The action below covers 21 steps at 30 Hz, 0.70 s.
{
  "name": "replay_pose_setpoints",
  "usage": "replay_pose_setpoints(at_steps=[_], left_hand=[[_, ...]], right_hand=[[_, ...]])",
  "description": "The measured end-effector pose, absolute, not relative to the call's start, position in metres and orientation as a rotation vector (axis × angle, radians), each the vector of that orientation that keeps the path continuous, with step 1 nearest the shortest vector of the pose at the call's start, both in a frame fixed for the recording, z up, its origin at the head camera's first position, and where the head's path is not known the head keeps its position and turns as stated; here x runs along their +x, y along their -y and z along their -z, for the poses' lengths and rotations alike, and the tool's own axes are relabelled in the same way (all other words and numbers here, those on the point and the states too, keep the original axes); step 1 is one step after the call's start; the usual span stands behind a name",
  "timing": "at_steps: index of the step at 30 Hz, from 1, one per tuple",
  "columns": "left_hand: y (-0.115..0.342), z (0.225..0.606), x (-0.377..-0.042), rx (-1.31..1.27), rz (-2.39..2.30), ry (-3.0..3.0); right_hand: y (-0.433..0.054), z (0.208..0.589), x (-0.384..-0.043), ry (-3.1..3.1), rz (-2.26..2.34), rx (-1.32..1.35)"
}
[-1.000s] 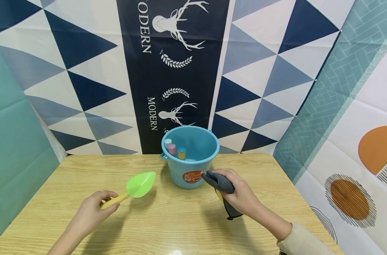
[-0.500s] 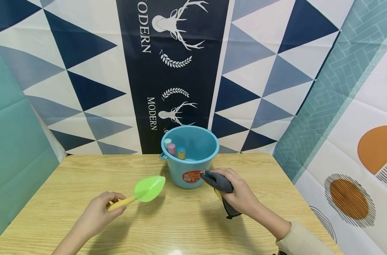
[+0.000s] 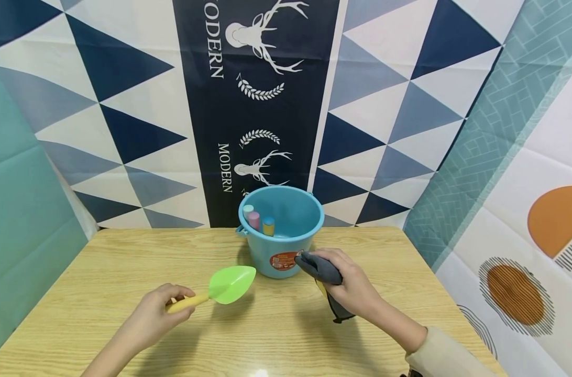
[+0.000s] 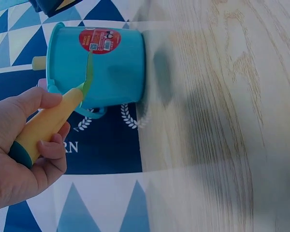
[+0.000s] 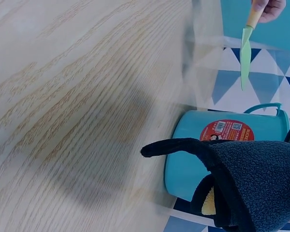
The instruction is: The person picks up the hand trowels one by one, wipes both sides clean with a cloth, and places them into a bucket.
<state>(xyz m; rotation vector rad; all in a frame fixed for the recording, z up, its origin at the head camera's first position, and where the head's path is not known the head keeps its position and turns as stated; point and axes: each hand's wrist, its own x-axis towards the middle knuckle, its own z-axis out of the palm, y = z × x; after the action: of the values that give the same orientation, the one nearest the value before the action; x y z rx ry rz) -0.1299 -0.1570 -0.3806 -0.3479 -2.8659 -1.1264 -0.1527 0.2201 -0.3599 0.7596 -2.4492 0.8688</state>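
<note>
In the head view my left hand [image 3: 161,314] pinches the yellow handle of a small trowel [image 3: 231,284], its light-green blade pointing right above the table. The left wrist view shows thumb and fingers around the handle [image 4: 48,123], which ends in a dark-green cap. My right hand [image 3: 354,288] grips a folded dark-grey towel [image 3: 321,268] with a yellow side, one end hanging down. Behind both hands stands a blue bucket [image 3: 262,256] with a red label. The towel partly covers the bucket in the right wrist view; most of the right hand is hidden there.
Inside the bucket, against its left wall, stand a pale-mint handle end [image 3: 248,211], a pink one [image 3: 253,221] and a yellow one with a blue cap [image 3: 268,226]. The wooden table [image 3: 125,267] meets a patterned cloth backdrop [image 3: 262,120] behind the bucket.
My left hand has moved the trowel to the right and slightly nearer to me, toward the front of the bucket. The right hand and towel have barely shifted.
</note>
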Motion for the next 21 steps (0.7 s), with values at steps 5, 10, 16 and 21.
replay_pose_setpoints(at_steps=[5, 10, 16, 21], left_hand=[[0.154, 0.38, -0.13, -0.414, 1.171, 2.851], [0.151, 0.38, -0.13, -0.521, 1.21, 2.834], [0.144, 0.38, -0.131, -0.595, 1.211, 2.83], [0.139, 0.379, -0.133, -0.627, 1.216, 2.856]], right_hand=[[-0.217, 0.359, -0.153, 2.448, -0.874, 0.775], [-0.214, 0.359, -0.154, 2.437, -0.863, 0.805], [-0.212, 0.359, -0.154, 2.424, -0.86, 0.835], [-0.21, 0.36, -0.154, 2.42, -0.859, 0.844]])
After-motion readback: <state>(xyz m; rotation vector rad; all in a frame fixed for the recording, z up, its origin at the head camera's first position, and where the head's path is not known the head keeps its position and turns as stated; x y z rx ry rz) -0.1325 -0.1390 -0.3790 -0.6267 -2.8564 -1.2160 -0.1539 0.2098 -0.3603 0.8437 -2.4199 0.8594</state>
